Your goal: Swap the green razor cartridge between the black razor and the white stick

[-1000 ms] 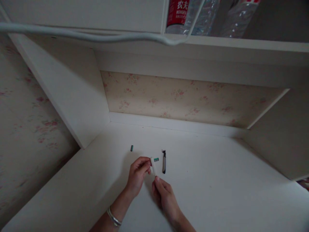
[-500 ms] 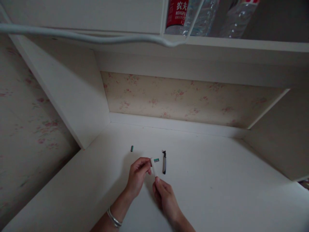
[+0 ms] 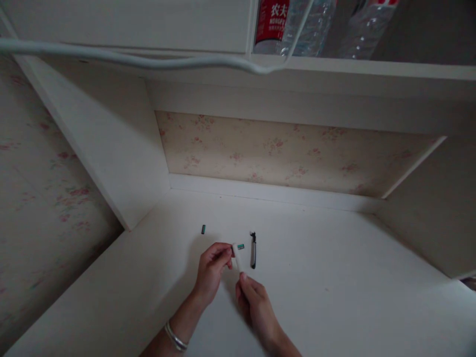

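Observation:
A slim white stick-shaped object is held between my hands, tilted slightly, above the white desk. Its upper end is pinched by the fingers of my left hand, while my right hand grips its lower end with thumb and fingers. Just right of the upper end shows a small green-and-black razor cartridge; whether it touches the stick or lies behind it I cannot tell. Beyond my right hand lies a dark razor handle, and a second razor cartridge rests on the desk beyond my left hand.
The white desk is bounded by a side panel on the left and a back strip below floral wallpaper. A shelf overhead holds plastic bottles. A pale cable hangs across the top.
Almost nothing differs. My hands stay on the white stick in nearly the same pose, and the things on the desk have not moved.

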Demonstrator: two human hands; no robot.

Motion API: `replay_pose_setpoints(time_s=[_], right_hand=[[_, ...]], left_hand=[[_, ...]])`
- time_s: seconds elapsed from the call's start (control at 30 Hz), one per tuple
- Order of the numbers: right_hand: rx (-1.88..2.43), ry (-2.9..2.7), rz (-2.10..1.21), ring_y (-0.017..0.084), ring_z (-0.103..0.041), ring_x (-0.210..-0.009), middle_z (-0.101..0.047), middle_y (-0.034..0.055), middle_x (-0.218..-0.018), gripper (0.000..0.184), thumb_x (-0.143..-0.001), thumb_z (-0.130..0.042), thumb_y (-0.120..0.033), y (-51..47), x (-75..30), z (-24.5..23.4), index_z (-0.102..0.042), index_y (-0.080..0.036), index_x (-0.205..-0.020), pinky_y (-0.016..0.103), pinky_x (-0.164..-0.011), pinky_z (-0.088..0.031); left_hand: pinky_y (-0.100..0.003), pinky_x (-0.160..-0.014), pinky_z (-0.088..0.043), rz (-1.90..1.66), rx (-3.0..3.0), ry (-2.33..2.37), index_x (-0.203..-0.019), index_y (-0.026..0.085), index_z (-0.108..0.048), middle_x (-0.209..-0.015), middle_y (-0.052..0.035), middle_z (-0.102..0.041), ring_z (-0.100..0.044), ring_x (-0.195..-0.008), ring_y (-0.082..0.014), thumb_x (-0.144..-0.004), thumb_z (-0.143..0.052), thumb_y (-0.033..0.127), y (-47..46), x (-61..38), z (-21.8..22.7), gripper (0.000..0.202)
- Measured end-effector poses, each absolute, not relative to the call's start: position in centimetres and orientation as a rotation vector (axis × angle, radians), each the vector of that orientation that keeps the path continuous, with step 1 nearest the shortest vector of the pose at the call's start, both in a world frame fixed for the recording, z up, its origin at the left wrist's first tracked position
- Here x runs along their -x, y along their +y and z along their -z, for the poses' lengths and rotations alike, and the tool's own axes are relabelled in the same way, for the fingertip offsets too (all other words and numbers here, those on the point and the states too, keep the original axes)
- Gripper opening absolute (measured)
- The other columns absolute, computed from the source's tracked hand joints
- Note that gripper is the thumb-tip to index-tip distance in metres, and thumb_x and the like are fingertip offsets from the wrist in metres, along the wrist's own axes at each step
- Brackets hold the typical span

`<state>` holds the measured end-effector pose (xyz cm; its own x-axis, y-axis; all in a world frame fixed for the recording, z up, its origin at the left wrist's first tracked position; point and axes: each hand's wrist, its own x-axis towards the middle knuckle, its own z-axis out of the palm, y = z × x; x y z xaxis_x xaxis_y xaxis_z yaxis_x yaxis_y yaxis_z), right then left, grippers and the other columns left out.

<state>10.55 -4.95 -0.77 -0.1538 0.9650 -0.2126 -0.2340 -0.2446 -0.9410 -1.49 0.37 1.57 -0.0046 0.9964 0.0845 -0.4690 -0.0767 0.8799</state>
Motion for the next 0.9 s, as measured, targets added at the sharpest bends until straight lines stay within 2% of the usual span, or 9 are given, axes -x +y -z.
replay_pose_setpoints(time_s=[0.17, 0.3, 0.4, 0.57, 0.7, 0.9], right_hand=[[1.142, -0.92, -1.518, 0.007, -0.019, -0.042, -0.029, -0.0074, -0.05, 0.064, -0.074, -0.056, -0.08, -4.9, -10.6, 0.53, -0.044, -0.019, -0.063, 0.021, -0.038, -0.01], [1.159, -1.012, -1.629, 0.007, -0.018, -0.038, -0.029, -0.0078, -0.045, 0.064, -0.074, -0.054, -0.081, -5.03, -10.74, 0.27, -0.046, -0.019, -0.063, 0.022, -0.036, -0.008], [1.167, -0.95, -1.542, 0.007, -0.019, -0.04, -0.028, -0.0078, -0.047, 0.064, -0.074, -0.054, -0.081, -5.06, -10.81, 0.26, -0.045, -0.019, -0.064, 0.021, -0.037, -0.01], [1.144, -1.009, -1.59, 0.007, -0.019, -0.041, -0.029, -0.007, -0.048, 0.062, -0.077, -0.054, -0.078, -4.93, -10.81, 0.61, -0.044, -0.018, -0.062, 0.022, -0.039, -0.009], [1.174, -0.914, -1.494, 0.008, -0.019, -0.043, -0.028, -0.0071, -0.051, 0.062, -0.075, -0.056, -0.078, -4.85, -10.89, 0.57, -0.043, -0.019, -0.063, 0.022, -0.039, -0.01], [1.152, -1.043, -1.532, 0.008, -0.02, -0.042, -0.029, -0.0069, -0.049, 0.061, -0.081, -0.051, -0.076, -4.9, -10.97, 0.56, -0.045, -0.018, -0.064, 0.022, -0.04, -0.01]], left_hand=[[-0.023, -0.057, -0.042, -1.437, -0.929, 0.817, -0.087, 0.014, -0.067, -0.075, -0.0047, -0.064, -0.052, -0.061, -0.0116, -0.077, -0.072, 0.031, 0.25, 1.51, -1.73, 0.02], [-0.023, -0.057, -0.041, -1.443, -0.95, 0.834, -0.082, 0.013, -0.067, -0.065, -0.0025, -0.06, -0.051, -0.058, -0.0117, -0.076, -0.072, 0.032, 0.21, 1.49, -1.95, 0.021], [-0.024, -0.059, -0.042, -1.445, -0.956, 0.849, -0.085, 0.012, -0.067, -0.071, -0.0053, -0.063, -0.053, -0.062, -0.0133, -0.076, -0.072, 0.033, 0.2, 1.5, -1.95, 0.023], [-0.024, -0.057, -0.041, -1.452, -0.968, 0.841, -0.083, 0.013, -0.066, -0.067, -0.003, -0.06, -0.051, -0.059, -0.0121, -0.077, -0.072, 0.032, 0.29, 1.49, -1.74, 0.021], [-0.024, -0.058, -0.042, -1.445, -0.95, 0.842, -0.088, 0.013, -0.066, -0.075, -0.006, -0.065, -0.052, -0.062, -0.0126, -0.077, -0.071, 0.033, 0.37, 1.5, -1.55, 0.023], [-0.023, -0.058, -0.041, -1.437, -0.981, 0.837, -0.085, 0.014, -0.066, -0.072, -0.0036, -0.062, -0.052, -0.061, -0.0118, -0.079, -0.07, 0.032, 0.31, 1.58, -1.45, 0.02]])
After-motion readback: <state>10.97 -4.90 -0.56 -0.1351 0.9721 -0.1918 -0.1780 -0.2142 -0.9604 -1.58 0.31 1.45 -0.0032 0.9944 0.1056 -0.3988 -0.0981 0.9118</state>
